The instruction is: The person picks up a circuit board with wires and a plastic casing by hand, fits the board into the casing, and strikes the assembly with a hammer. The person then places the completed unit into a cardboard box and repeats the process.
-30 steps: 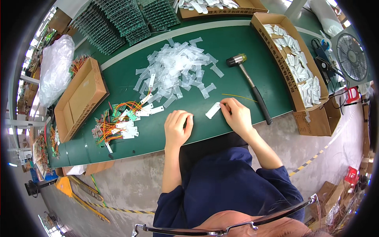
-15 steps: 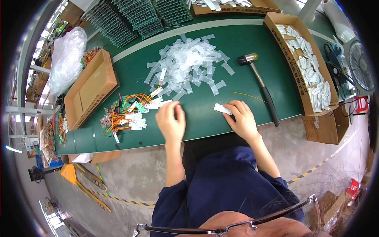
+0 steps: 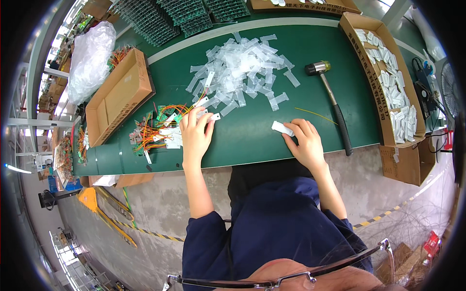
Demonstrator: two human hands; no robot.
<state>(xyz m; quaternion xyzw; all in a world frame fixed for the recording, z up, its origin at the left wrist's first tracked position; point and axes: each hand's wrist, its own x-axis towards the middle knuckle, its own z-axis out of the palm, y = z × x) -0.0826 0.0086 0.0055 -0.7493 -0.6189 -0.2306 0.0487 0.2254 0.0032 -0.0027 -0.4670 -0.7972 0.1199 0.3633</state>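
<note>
My right hand (image 3: 307, 143) rests near the front of the table, its thumb and fingers closed on the end of a small white flat casing (image 3: 282, 128). Over the right side of a heap of wired parts, my left hand (image 3: 195, 138) has its thumb and fingers apart, the fingertips touching white tabs (image 3: 215, 116). That heap holds green circuit boards (image 3: 148, 119), red, orange and yellow wires (image 3: 154, 137) and white tabs. Behind the hands lies a large pile of clear plastic sleeves (image 3: 242, 65). The left fingers partly hide the tabs beneath them.
A hammer (image 3: 335, 104) and a thin yellow wire (image 3: 315, 114) lie right. A cardboard tray (image 3: 369, 80) of white casings stands beyond; another cardboard tray (image 3: 116, 99) tilts at left. Racked green boards (image 3: 179, 14) stand behind. The green table (image 3: 252, 140) ends just before me.
My left hand has moved left and forward onto the white tabs of the wired heap. My right hand keeps hold of the white casing. The whole view has shifted slightly.
</note>
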